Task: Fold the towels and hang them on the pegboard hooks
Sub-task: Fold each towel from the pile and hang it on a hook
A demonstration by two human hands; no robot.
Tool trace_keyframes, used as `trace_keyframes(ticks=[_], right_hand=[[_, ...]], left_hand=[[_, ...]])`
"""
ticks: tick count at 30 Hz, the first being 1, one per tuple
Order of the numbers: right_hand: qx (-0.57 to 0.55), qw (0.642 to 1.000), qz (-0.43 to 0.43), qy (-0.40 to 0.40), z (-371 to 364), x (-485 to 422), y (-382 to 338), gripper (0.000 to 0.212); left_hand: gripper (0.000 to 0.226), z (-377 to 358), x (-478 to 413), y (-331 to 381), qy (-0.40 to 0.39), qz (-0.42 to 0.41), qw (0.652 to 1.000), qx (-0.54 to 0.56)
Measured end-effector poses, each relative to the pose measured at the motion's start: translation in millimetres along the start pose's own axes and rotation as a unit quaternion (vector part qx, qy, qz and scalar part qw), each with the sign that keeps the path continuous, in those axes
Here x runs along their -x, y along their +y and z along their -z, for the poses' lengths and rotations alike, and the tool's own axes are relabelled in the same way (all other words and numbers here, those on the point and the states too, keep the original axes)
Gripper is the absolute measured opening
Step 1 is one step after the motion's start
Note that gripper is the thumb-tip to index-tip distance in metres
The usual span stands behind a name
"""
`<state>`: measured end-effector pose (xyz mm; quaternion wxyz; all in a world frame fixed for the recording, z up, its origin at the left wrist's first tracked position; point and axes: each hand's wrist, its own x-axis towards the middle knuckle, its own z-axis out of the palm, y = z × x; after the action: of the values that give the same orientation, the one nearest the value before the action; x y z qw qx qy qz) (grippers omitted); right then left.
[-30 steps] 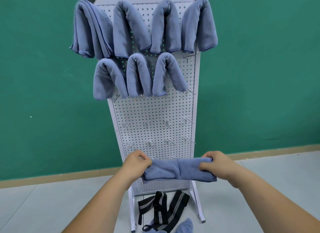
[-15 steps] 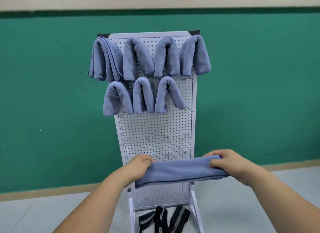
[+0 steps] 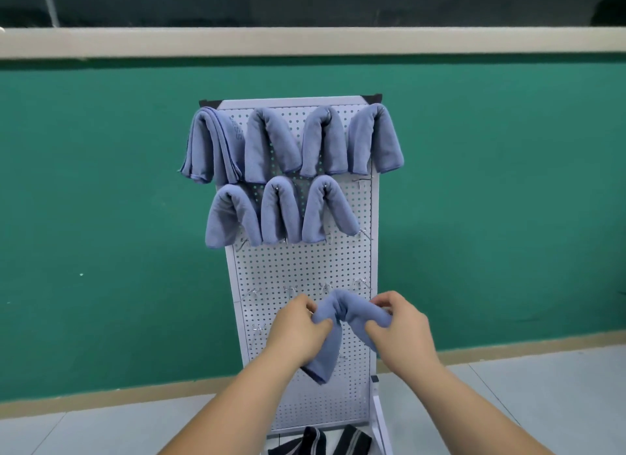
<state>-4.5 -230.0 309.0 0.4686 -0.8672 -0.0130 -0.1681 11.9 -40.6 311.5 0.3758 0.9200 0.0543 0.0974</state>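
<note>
A white pegboard (image 3: 305, 268) stands upright against a green wall. Several folded blue towels (image 3: 271, 143) hang over its hooks in two rows, and the second row's rightmost hook (image 3: 359, 182) is bare. In front of the board's lower half I hold one more folded blue towel (image 3: 338, 309), bent into an arch with its ends drooping. My left hand (image 3: 298, 329) pinches its left side and my right hand (image 3: 399, 326) grips its right side. Bare metal hooks (image 3: 291, 288) stick out just behind and above the towel.
The green wall (image 3: 101, 217) runs behind the board, with a pale ledge above it. A black and grey striped strap (image 3: 315, 444) lies on the light floor at the board's foot. The board's white leg (image 3: 377, 417) juts out at the lower right.
My hands have come together, bending the flat, stretched towel into an arch and lifting it against the lower hooks. The view has tilted up, showing the ledge above the wall.
</note>
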Motion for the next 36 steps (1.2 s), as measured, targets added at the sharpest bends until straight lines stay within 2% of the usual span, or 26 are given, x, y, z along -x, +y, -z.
trace_keyframes(ticks=[5,10,17,24,31,34,36], right_hand=[[-0.064,0.998,0.003,-0.011,-11,3,-23,0.041],[-0.037,0.998,0.029,0.039,7,-20,-36,0.023],[0.032,0.984,0.090,0.148,50,-72,-55,0.008],[0.085,0.963,0.151,0.206,96,-131,-95,0.019],[0.102,0.963,0.153,0.197,99,-193,-108,0.020],[0.113,0.967,0.138,0.181,88,-204,-97,0.014],[0.122,0.968,0.134,0.173,79,-204,-84,0.011]], left_hand=[[0.022,1,4,35,0.028,-0.033,0.989,0.139],[0.034,5,0,56,0.049,-0.088,0.983,0.156],[0.033,22,-29,102,0.146,-0.176,0.967,0.111],[0.022,62,-76,166,0.239,-0.256,0.937,0.008],[0.014,66,-112,208,0.244,-0.228,0.938,-0.092],[0.016,48,-123,204,0.228,-0.204,0.939,-0.158],[0.016,29,-130,192,0.223,-0.198,0.941,-0.158]])
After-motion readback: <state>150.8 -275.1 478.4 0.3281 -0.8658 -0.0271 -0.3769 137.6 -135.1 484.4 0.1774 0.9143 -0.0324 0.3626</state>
